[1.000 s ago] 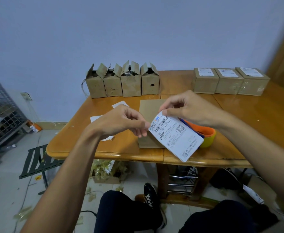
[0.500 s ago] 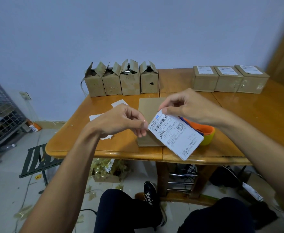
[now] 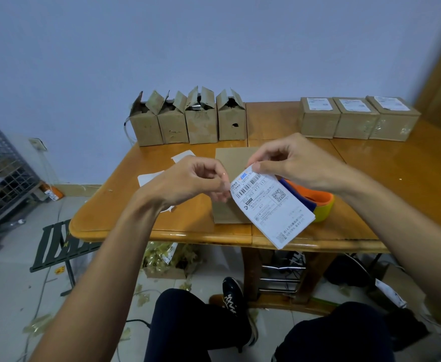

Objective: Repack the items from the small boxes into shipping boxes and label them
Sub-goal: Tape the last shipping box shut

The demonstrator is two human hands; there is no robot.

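**Label stack held over table, left fingers at its corner**

Barely any movement since the earlier frames: both hands hold the same pose, view tilted slightly. Left hand (image 3: 188,182) sits at the upper-left corner of the shipping label stack (image 3: 271,207), fingers (image 3: 220,188) pinched together right at the paper edge; whether they actually grip a sheet or just touch it can't be told. Right hand (image 3: 292,163) clamps the top edge of the stack between thumb and fingers and carries it in the air, tilted, above the front part of the table (image 3: 410,173).

Top label shows a barcode, a QR code and printed text; too small to read reliably.

Under the hands, a flat cardboard piece (image 3: 229,163) lies on the table. Behind the label stack, partly hidden, sits an orange-blue-yellow tape roll (image 3: 321,205).

Back row left: four small open boxes (image 3: 188,121), flaps up, touching side by side. Back row right: three closed shipping boxes (image 3: 359,118), each with a label on top, also touching one another. The two groups are well apart.

White backing scraps (image 3: 151,177) lie on the table left of the left hand.

Below the table edge: person's dark trousers and a black shoe (image 3: 233,296) on the floor.
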